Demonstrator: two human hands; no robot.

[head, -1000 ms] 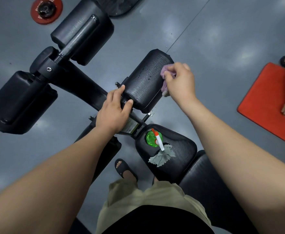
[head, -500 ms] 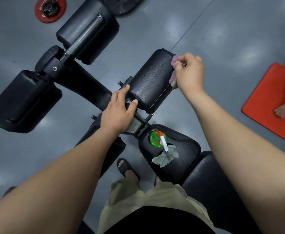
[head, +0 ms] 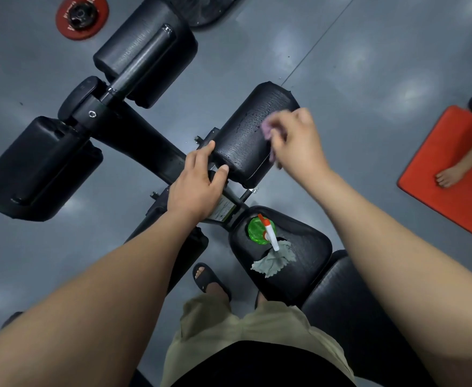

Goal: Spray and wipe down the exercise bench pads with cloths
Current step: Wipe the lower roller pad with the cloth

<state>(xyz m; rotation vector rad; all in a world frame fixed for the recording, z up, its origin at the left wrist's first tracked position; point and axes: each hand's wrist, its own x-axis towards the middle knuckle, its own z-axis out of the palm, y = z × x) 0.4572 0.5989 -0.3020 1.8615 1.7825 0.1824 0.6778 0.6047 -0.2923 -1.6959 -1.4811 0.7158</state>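
Observation:
A black roller pad (head: 246, 129) with wet droplets sits at the middle of the bench frame. My right hand (head: 296, 141) grips a pink cloth (head: 268, 129) and presses it against the pad's right side; the hand is motion-blurred. My left hand (head: 198, 182) grips the pad's near left end, thumb on its lower edge. On the black seat pad (head: 307, 255) below stand a green spray bottle (head: 260, 230) with a white and orange nozzle and a grey cloth (head: 274, 261) lying crumpled beside it.
Two more black roller pads lie at the left (head: 33, 169) and upper middle (head: 145, 51). A red weight plate (head: 81, 15) lies on the grey floor at top left. An orange mat (head: 452, 169) with another person's bare foot is at right. My sandalled foot (head: 209, 280) stands below.
My right hand has slid the pink cloth from the pad's far right end back down along its right side. The left hand has kept its hold on the pad's end.

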